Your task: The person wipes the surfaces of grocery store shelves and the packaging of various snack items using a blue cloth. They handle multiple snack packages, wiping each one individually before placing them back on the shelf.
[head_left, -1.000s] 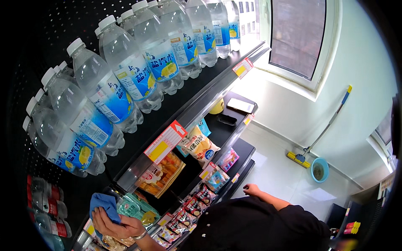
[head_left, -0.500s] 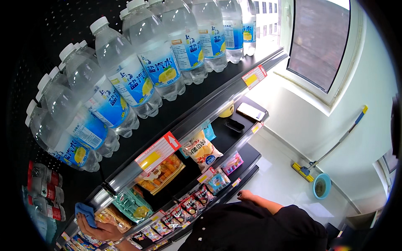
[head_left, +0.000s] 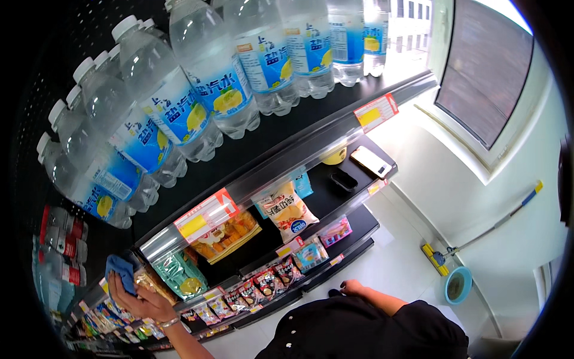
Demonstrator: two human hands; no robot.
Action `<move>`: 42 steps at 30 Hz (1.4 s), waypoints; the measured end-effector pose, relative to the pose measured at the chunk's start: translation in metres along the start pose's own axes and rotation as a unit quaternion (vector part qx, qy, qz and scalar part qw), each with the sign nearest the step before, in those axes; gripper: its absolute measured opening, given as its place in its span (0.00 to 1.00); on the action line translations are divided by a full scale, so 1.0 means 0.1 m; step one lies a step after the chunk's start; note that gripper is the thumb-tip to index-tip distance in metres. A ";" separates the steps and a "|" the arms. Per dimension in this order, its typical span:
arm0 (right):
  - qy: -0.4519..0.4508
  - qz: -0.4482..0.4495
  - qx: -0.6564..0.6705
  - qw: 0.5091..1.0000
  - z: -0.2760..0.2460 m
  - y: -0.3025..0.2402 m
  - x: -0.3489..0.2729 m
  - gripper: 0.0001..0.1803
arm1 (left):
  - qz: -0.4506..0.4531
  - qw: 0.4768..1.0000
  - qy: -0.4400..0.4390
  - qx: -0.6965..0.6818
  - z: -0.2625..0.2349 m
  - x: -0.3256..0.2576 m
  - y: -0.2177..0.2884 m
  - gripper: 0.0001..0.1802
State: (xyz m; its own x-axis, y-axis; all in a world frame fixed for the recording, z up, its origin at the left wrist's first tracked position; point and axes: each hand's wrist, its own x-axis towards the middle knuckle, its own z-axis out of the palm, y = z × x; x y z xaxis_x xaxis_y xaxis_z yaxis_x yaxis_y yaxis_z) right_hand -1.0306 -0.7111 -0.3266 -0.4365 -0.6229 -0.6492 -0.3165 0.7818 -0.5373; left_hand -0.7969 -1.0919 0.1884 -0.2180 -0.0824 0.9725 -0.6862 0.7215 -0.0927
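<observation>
My left hand (head_left: 143, 302) is closed on a folded blue cloth (head_left: 121, 270), pressing it at the left end of the shelf's front edge. A bracelet circles that wrist. Beside the hand are an orange-brown snack pack (head_left: 149, 284) and a green snack pack (head_left: 180, 274). My right hand (head_left: 351, 288) hangs low beside my black shirt (head_left: 359, 326), apart from the shelves; its fingers are mostly hidden from above. Clear bottles with blue lemon labels (head_left: 224, 90) stand in rows on the top shelf (head_left: 239, 161).
Price tags (head_left: 206, 214) line the shelf edges. Lower down sit a chip bag (head_left: 287, 209), a phone (head_left: 371, 160), a black tray (head_left: 343, 179) and several small snack packs (head_left: 263, 281). A mop (head_left: 436, 260) and a blue bucket (head_left: 458, 285) are on the floor by the wall.
My left hand and the cloth have shifted slightly up in the picture, and more of the forearm shows. The view has tilted, so the window and mop appear farther right.
</observation>
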 end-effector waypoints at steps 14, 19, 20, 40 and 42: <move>-0.048 -0.221 -0.178 0.958 0.86 1.16 1.21 0.20 | 0.101 0.987 -0.009 -0.125 0.05 0.20 0.01 0.20; -0.082 -0.139 -0.099 0.982 0.84 0.26 0.63 0.17 | 0.105 0.987 -0.016 -0.124 -0.10 0.02 -0.53 0.19; -0.085 -0.111 -0.117 0.983 0.86 0.05 0.52 0.17 | 0.110 0.987 -0.013 -0.118 -0.14 0.00 -0.69 0.19; 0.037 -0.064 -0.134 0.988 2.27 -1.79 -0.04 0.23 | 0.046 0.996 0.025 -0.070 -0.79 -0.44 -4.09 0.21; 0.000 -0.002 -0.069 0.998 2.22 -2.05 -0.24 0.24 | 0.039 0.998 0.022 -0.046 -0.93 -0.46 -4.37 0.19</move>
State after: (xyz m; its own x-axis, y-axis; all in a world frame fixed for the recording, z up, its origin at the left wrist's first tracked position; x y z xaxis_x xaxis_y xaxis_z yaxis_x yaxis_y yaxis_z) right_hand -0.7681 -0.8625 -0.3202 -0.4352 -0.6254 -0.6476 -0.4305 0.7763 -0.4604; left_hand -0.4225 -1.3399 0.2037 -0.2367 0.0051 0.9716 -0.6005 0.7853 -0.1504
